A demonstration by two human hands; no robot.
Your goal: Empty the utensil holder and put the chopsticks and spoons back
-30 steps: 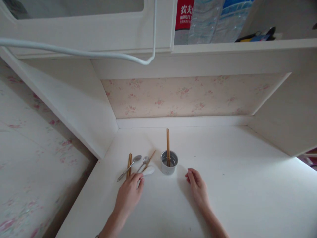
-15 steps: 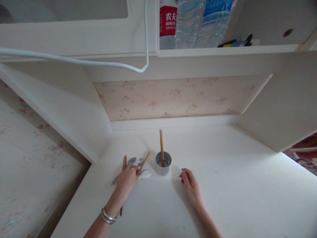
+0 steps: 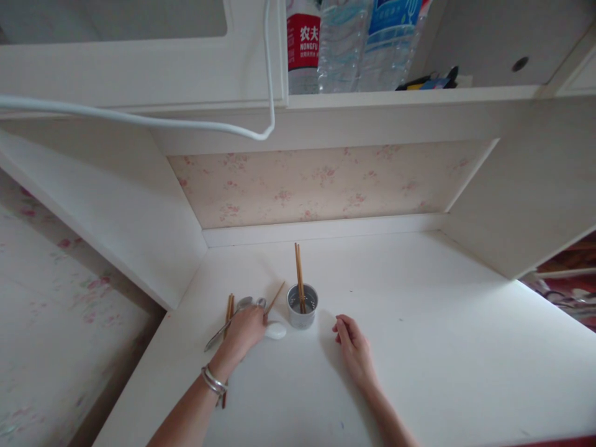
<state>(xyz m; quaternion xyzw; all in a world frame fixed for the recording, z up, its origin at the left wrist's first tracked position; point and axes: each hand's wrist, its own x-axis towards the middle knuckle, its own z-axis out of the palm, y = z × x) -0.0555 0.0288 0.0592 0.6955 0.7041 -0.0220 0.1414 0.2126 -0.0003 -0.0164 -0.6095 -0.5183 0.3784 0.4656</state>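
My left hand (image 3: pixel 244 330) lies over a cluster of cutlery on the white desk (image 3: pixel 419 347), its fingers curled down on a small metal spoon (image 3: pixel 261 303) and a wooden chopstick (image 3: pixel 274 298); whether they grip it is hidden. A longer metal spoon (image 3: pixel 222 327) and a pair of chopsticks (image 3: pixel 228 306) lie just left of that hand. A white ceramic spoon (image 3: pixel 275 331) sits by the thumb side. A small grey cup (image 3: pixel 302 307) holds two upright chopsticks (image 3: pixel 298 273). My right hand (image 3: pixel 351 344) rests on the desk right of the cup, fingers loosely curled, empty.
A floral-papered back wall (image 3: pixel 326 183) and white side panels enclose the desk. A shelf above (image 3: pixel 410 96) carries water bottles (image 3: pixel 344 43). A white cable (image 3: pixel 186 121) loops overhead. A floral-covered surface (image 3: pixel 51 323) lies to the left.
My left hand has slid forward over the small spoon and chopstick, covering them. My right hand stays beside the cup. The view has shifted slightly.
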